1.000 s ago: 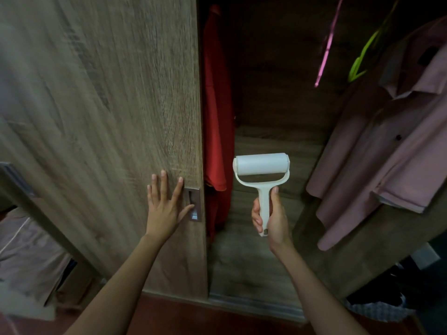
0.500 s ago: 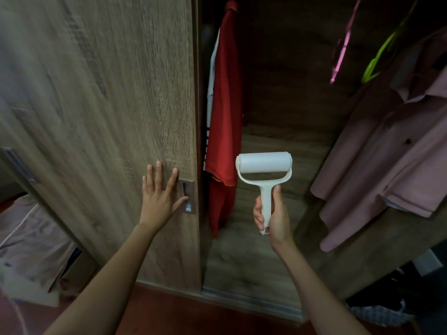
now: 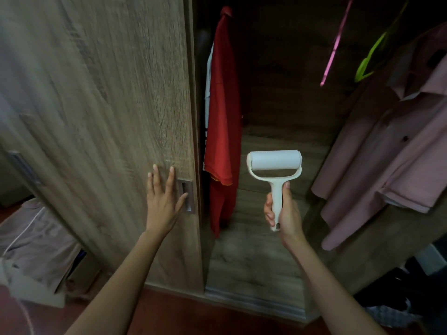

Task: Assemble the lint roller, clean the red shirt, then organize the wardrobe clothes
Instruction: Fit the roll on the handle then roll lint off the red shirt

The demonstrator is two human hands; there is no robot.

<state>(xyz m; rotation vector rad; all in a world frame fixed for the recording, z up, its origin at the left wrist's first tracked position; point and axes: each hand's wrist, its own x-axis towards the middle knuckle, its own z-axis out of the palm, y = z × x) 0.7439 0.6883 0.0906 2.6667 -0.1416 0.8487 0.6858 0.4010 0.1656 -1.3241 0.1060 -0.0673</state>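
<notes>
Our right hand is wrapped around the white handle of the lint roller, thumb up along the stem, so the roll stands upright in front of the open wardrobe, near the middle of the opening. Our left hand lies flat on the sliding door, fingers straight and holding nothing, with the thumb at the recessed pull. The red shirt hangs at the left edge of the opening, just beside the door's edge and turned edge-on to us. A pink shirt hangs at the right edge. We judge the roller light and stiff, and the handle is the right place to hold it, since the roll is probably sticky. The shirt looks soft and limp, so it will likely swing away under the roller. We would do well to take it by the hem or a sleeve with the free hand and pull the cloth taut, or lift it out by its hanger, whose hook we cannot see.
</notes>
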